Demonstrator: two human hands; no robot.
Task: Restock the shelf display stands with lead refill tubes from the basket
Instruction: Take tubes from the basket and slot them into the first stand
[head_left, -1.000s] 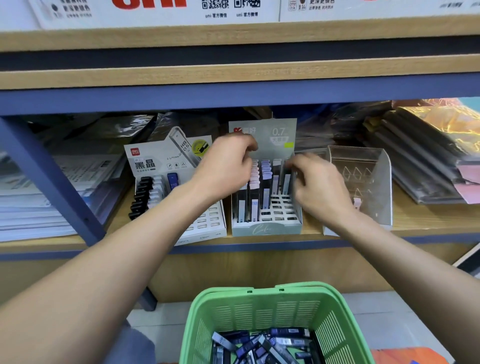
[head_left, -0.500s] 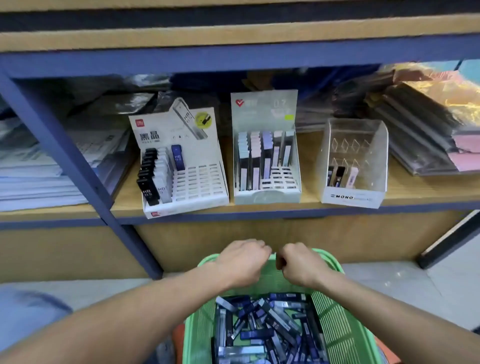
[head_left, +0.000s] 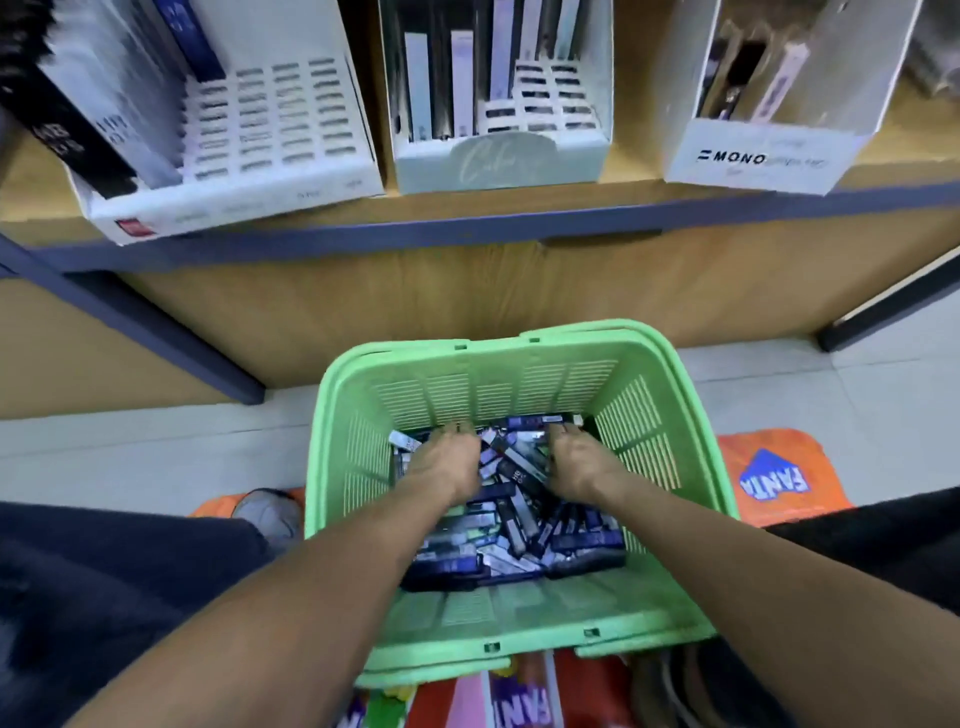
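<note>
A green plastic basket (head_left: 395, 358) sits on the floor below the shelf, with several dark and pale lead refill tubes (head_left: 519, 525) heaped in its bottom. Both my hands are down inside it, resting on the pile. My left hand (head_left: 447, 460) lies on the left part of the heap and my right hand (head_left: 576, 462) on the right part. Their fingertips dip among the tubes and are hidden. Above stand three display stands: a white one (head_left: 270, 130), a pale green one (head_left: 498, 161) and a clear MONO one (head_left: 753, 156), each partly filled.
The blue-edged wooden shelf (head_left: 467, 231) carries the stands, with a slanted blue post (head_left: 156, 332) at its left. An orange Fanta crate (head_left: 774, 478) lies under the basket. A grey shoe (head_left: 270, 512) and my dark trouser legs flank the basket.
My hands left the pale green stand, dropped to the basket rim, and now reach into the tube pile. The view has tilted down toward the basket.
</note>
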